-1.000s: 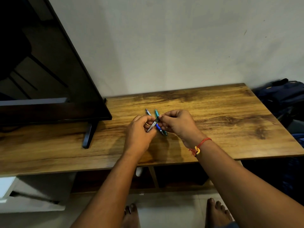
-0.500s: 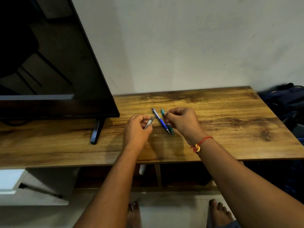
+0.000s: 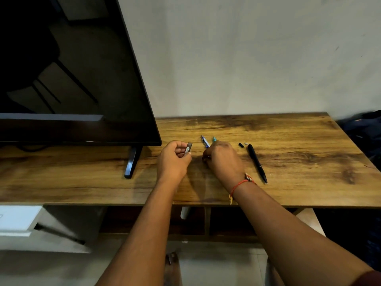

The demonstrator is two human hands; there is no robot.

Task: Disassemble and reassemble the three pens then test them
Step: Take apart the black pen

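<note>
Mid-table, right of the TV foot, L hand is pinching a silver pen piece, fingers curled round it. R hand is resting over the blue pen & teal pen, fingers curled; gripping or not, can't tell. Hands were joined 1 s ago and are now apart, so pen no. 1 is prob. coming apart. Black pen is lying further right on the table.

pen on table, right of hands.

You stand facing a plain grey wall. A wooden table abuts it, a black television stands at left, and pale floor lies below.
</note>
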